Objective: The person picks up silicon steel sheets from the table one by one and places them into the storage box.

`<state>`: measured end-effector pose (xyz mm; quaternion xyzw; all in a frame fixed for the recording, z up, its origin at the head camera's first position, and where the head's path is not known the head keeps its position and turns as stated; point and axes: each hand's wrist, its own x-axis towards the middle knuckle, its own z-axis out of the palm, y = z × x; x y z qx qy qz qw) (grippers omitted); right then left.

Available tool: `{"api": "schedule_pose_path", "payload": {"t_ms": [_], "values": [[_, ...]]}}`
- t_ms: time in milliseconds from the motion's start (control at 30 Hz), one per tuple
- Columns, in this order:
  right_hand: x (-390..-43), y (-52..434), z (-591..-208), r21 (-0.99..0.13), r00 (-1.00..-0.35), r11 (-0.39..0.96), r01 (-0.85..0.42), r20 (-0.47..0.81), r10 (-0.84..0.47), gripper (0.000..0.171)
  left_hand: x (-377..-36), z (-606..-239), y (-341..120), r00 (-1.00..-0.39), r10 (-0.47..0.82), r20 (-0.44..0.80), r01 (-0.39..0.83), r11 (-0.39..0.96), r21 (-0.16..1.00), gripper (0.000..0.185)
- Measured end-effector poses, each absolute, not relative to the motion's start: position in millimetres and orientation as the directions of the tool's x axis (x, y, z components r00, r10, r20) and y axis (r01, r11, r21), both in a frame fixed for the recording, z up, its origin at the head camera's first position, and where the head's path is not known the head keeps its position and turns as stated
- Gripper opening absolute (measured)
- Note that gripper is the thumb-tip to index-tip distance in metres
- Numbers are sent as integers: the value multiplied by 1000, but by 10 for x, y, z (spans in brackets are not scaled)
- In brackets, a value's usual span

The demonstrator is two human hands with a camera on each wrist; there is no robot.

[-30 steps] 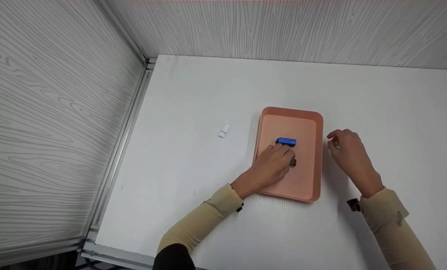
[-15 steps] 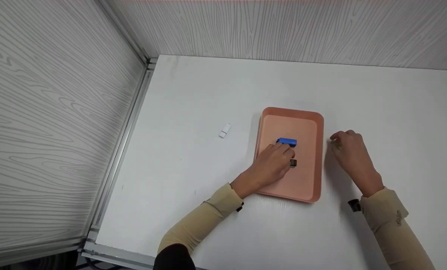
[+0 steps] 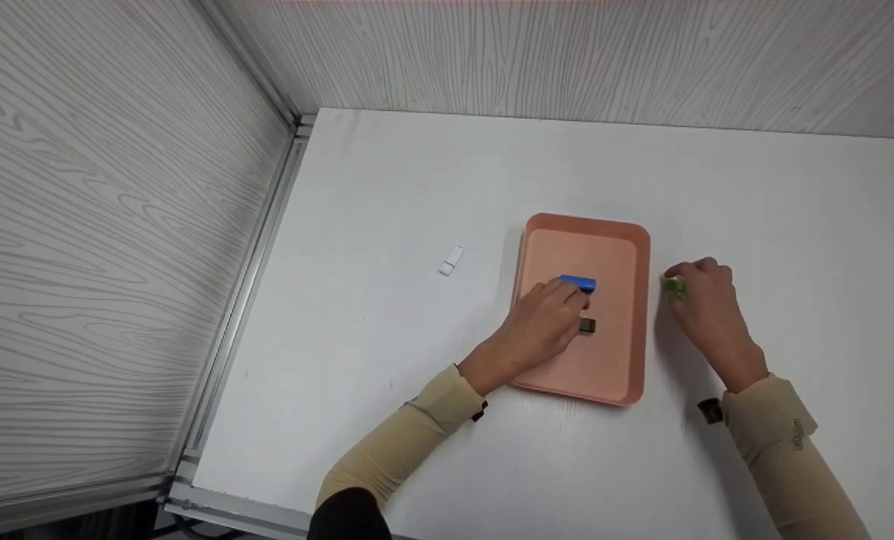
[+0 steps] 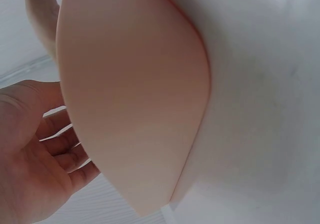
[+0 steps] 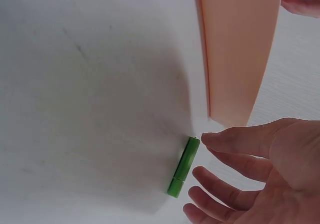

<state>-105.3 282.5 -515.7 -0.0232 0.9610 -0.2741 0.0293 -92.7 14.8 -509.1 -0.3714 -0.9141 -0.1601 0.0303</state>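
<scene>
My right hand hovers over the table, to the right of the pink tray. By its fingertips is a small green stick with a cap-like end, resembling a USB stick; a narrow gap separates it from the fingers in the right wrist view. My left hand reaches over the tray's left rim with loosely bent fingers. A blue stick lies beyond those fingers, partly covered, and a dark piece shows beside them. The tray wall hides the left fingertips in the left wrist view.
A small white stick, also like a USB stick, lies on the white table to the left of the tray. Grained panels border the table at the back and on the left.
The green stick shows at my right fingertips, where it was hidden before, and that hand has shifted slightly right. My left hand has drawn back a little, baring more of the dark piece.
</scene>
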Motion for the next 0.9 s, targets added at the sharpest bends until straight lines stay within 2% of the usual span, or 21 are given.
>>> {"api": "schedule_pose_path", "payload": {"t_ms": [367,900], "values": [[-1067,2873,-5220,-522,-995,853,-5,-79,-54,31,-938,-5079,127,-718,670,187,694,673,254,18],[-1063,2917,-5291,-535,-998,843,-46,-10,-60,27,-930,-5089,94,-720,665,195,693,677,249,21]]}}
